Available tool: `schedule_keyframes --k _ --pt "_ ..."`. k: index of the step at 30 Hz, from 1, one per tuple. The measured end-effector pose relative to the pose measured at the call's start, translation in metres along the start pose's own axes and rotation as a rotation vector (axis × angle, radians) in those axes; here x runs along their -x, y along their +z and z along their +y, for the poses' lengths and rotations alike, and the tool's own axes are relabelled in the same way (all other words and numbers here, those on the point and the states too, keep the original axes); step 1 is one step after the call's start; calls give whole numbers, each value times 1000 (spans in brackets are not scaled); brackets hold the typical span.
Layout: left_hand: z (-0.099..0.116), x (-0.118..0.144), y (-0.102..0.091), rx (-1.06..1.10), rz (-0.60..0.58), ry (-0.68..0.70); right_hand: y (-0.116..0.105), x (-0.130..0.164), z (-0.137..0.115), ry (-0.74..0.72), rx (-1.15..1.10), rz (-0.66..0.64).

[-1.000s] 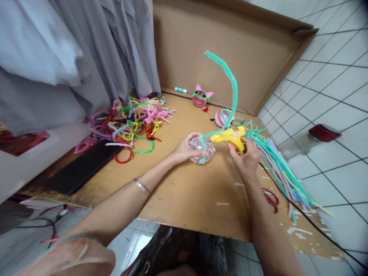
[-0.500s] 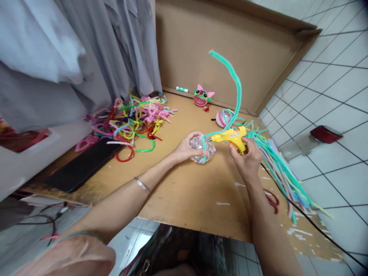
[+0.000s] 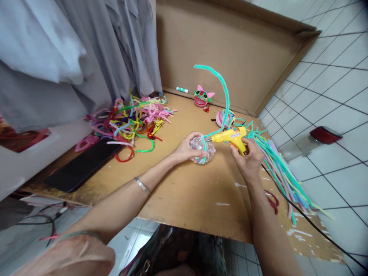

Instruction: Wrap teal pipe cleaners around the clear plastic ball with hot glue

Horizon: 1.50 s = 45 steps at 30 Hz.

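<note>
Over the middle of the table, my left hand (image 3: 186,148) grips a clear plastic ball (image 3: 211,152). A turquoise pipe cleaner (image 3: 226,95) runs round part of the ball, and its long free end curves up into the air. My right hand (image 3: 249,158) is closed round the handle of a yellow hot glue gun (image 3: 230,135). The gun's metal nozzle points left and meets the top right of the ball, beside the pipe cleaner. Whether glue is coming out is too small to tell.
A heap of coloured pipe cleaners (image 3: 138,119) lies left, by a black tray-like slab (image 3: 86,165). Straight pipe cleaners (image 3: 283,176), red-handled scissors (image 3: 271,201) and the gun's black cord (image 3: 301,218) lie right. Behind are a decorated animal head (image 3: 200,99), another wrapped ball (image 3: 222,119) and a glue stick (image 3: 182,90).
The free end of the turquoise pipe cleaner has swung left and dropped lower. Both hands, the ball and the glue gun stay almost in place.
</note>
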State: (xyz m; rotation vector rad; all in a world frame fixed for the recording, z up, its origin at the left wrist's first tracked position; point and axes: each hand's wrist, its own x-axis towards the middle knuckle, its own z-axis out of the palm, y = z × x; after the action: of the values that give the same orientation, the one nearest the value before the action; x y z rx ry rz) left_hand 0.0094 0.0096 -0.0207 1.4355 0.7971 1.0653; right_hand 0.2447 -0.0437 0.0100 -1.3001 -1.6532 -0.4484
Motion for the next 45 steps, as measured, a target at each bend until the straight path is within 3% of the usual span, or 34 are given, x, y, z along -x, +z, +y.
schedule_keyframes --k 45 --pt "9 3 1 26 -35 -69 -2 3 2 85 -37 -47"
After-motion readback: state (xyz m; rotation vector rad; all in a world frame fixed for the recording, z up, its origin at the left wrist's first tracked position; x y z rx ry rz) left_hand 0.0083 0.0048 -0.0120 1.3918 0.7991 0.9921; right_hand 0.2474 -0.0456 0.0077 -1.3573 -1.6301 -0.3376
